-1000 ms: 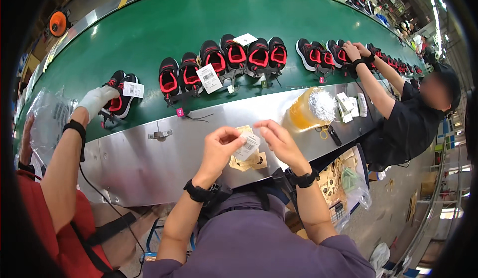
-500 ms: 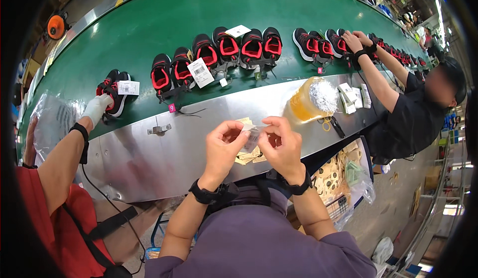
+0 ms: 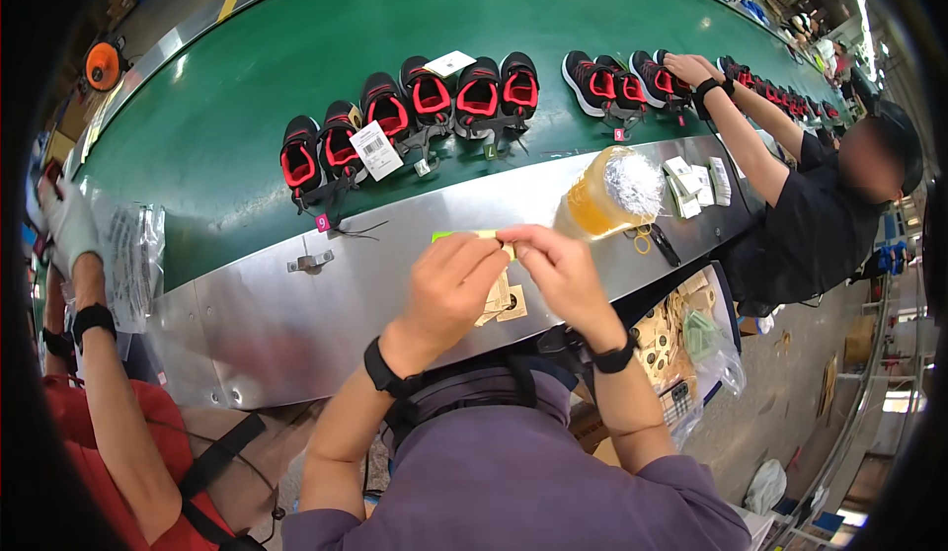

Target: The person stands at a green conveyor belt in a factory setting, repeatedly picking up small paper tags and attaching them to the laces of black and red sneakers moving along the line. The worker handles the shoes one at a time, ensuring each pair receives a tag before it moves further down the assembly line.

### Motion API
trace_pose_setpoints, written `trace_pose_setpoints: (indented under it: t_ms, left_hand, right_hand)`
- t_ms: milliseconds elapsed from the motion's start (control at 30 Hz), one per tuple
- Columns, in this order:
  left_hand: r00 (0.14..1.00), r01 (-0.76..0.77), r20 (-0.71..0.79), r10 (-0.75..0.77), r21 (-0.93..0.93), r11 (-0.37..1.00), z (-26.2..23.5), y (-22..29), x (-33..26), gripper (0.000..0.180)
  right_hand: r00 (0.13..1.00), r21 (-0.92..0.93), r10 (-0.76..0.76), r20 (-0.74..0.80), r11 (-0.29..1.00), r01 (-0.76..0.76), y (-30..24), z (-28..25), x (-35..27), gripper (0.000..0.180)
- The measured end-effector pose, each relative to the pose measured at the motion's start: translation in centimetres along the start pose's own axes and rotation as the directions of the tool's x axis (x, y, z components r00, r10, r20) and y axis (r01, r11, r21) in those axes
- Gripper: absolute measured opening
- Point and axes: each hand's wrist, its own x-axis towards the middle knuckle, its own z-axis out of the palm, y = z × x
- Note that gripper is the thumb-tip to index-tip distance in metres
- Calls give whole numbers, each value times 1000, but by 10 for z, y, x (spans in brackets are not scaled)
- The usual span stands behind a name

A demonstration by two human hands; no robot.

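My left hand (image 3: 446,292) and my right hand (image 3: 561,271) meet at the fingertips above the metal ledge (image 3: 385,339). Both are closed in a pinch, and my fingers hide whatever small thing is between them. A bright green strip (image 3: 456,236) shows just behind my left fingers; whether I hold it or it lies on the ledge I cannot tell. Below my hands are several tan paper tags (image 3: 511,304). Beyond the ledge, black and red shoes (image 3: 386,113) stand in pairs on the green belt (image 3: 237,146), one with a white barcode tag (image 3: 376,150) leaning on it.
An amber jar with a crinkled clear top (image 3: 596,200) stands right of my hands, beside white label stacks (image 3: 688,184) and black-handled scissors (image 3: 664,246). A co-worker's hands (image 3: 691,70) touch shoes at right. A white-gloved hand (image 3: 74,223) works at far left near clear plastic bags (image 3: 133,255).
The clear barcoded piece between my fingers is out of sight, and my hands have drawn together. The green strip has appeared. At left, the gloved hand and the tagged shoes moved away leftward.
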Motion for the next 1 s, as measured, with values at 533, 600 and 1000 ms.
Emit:
trace_pose_setpoints:
  t_ms: [533,600,1000]
  left_hand:
    - [913,66,409,-12,-119,991,13,-59,91,24]
    - [886,112,461,-43,-124,986,8,-67,115,30]
    - [959,22,283,-27,19,1000,149,-265,180,13]
  right_hand:
    - [991,-18,31,-129,999,-33,8,-37,87,14]
    - [986,-21,7,-165,1000,-10,-4,-46,97,15]
    - [853,-405,239,-464,799,-444,105,-63,247,30]
